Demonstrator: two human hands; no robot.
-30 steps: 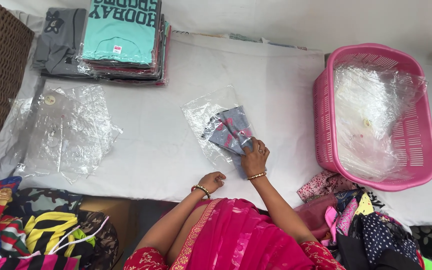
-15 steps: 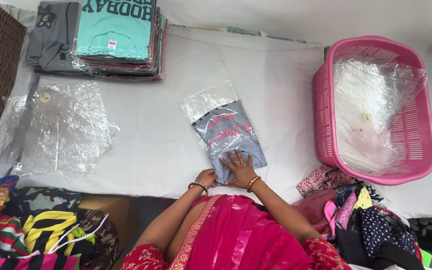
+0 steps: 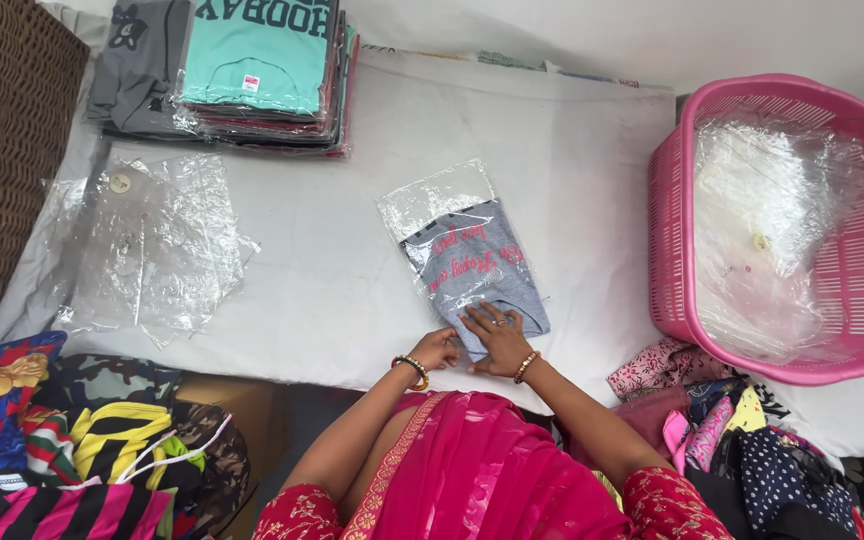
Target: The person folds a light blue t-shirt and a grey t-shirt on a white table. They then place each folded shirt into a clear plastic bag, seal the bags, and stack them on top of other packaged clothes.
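Note:
A folded grey shirt with pink lettering (image 3: 472, 265) lies inside a clear plastic bag (image 3: 432, 200) on the white sheet (image 3: 572, 160) in front of me. My right hand (image 3: 497, 335) presses flat on the near end of the bagged shirt, fingers spread. My left hand (image 3: 439, 348) grips the near left corner of the bag, fingers curled. The bag's open flap points away from me, beyond the shirt.
Several empty clear bags (image 3: 147, 240) lie at the left. A stack of bagged shirts (image 3: 257, 70) sits at the far left. A pink basket (image 3: 782, 225) holding clear bags stands at the right. Loose coloured clothes (image 3: 732, 430) lie by my right side, patterned fabric (image 3: 52, 430) at my left.
The shirt has gone further into the bag and lies flatter. My right hand moved from the shirt's upper part down to its near end; my left hand came to the bag's corner.

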